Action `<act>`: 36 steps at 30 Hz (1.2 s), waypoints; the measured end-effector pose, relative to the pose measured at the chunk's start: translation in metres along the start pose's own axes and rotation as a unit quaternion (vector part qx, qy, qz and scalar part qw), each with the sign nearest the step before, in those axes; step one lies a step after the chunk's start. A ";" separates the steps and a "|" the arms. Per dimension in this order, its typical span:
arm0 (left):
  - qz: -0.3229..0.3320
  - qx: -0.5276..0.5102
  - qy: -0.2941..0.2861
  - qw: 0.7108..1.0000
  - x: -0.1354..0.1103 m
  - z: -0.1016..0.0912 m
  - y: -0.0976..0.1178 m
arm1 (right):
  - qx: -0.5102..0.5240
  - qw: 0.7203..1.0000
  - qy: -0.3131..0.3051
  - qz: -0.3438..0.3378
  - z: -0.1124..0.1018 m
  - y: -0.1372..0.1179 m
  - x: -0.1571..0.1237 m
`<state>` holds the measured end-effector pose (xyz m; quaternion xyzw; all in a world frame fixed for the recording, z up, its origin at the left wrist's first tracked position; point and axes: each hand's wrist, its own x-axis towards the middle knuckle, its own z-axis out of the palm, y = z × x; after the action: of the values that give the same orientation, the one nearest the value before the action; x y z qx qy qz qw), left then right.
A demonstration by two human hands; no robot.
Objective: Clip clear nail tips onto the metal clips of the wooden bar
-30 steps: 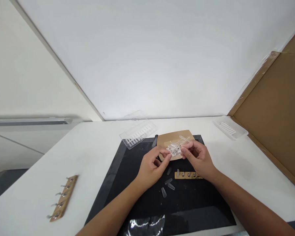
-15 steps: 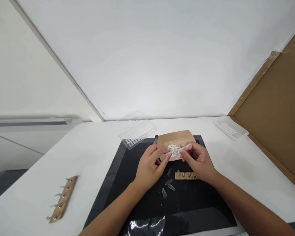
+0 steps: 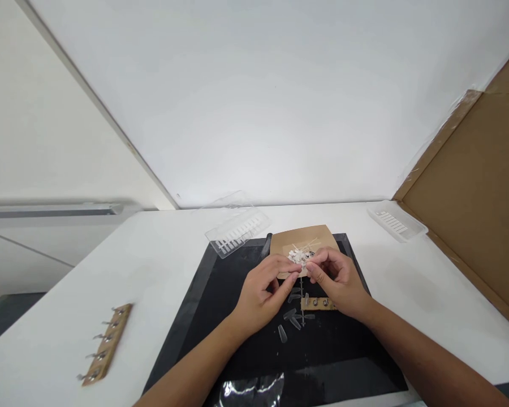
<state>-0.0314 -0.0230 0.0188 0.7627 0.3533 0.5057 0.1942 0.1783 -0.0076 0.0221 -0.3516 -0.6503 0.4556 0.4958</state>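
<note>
My left hand (image 3: 261, 291) and my right hand (image 3: 337, 281) meet over a black mat (image 3: 220, 333), fingertips pinched together on a thin clear plastic strip (image 3: 301, 289) that hangs down between them. Just behind the fingers a brown card (image 3: 299, 240) carries a pile of small clear and white pieces (image 3: 300, 255). Below the hands lie several clear nail tips (image 3: 289, 321) and a small wooden bar with metal studs (image 3: 320, 304), partly hidden by my right hand.
A second wooden bar with metal pegs (image 3: 104, 350) lies on the white table at the left. A clear plastic box (image 3: 237, 230) sits behind the mat, another clear tray (image 3: 396, 221) at the right by a cardboard panel (image 3: 470, 198). Crumpled clear film (image 3: 252, 389) lies at the mat's front edge.
Both hands have drawn slightly toward me from the pile on the card. A thin clear strip now hangs between the pinched fingertips.
</note>
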 end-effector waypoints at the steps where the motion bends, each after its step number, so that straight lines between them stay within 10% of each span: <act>1: 0.003 0.011 0.003 1.000 0.000 0.000 0.000 | -0.002 1.000 0.004 0.000 0.000 0.001 0.000; 13: 0.074 0.138 -0.017 0.987 0.003 -0.003 -0.007 | -0.106 0.991 0.024 -0.077 -0.010 0.000 0.004; 25: 0.018 0.179 0.098 0.979 0.004 -0.006 -0.013 | -0.232 0.919 -0.270 -0.170 -0.003 -0.011 -0.003; 36: 0.022 0.186 0.083 0.979 0.003 -0.005 -0.014 | -0.327 0.867 -0.331 -0.176 -0.015 -0.023 -0.005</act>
<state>-0.0401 -0.0115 0.0135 0.7487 0.4391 0.4965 0.0073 0.1941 -0.0163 0.0440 -0.2016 -0.9392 0.2116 0.1800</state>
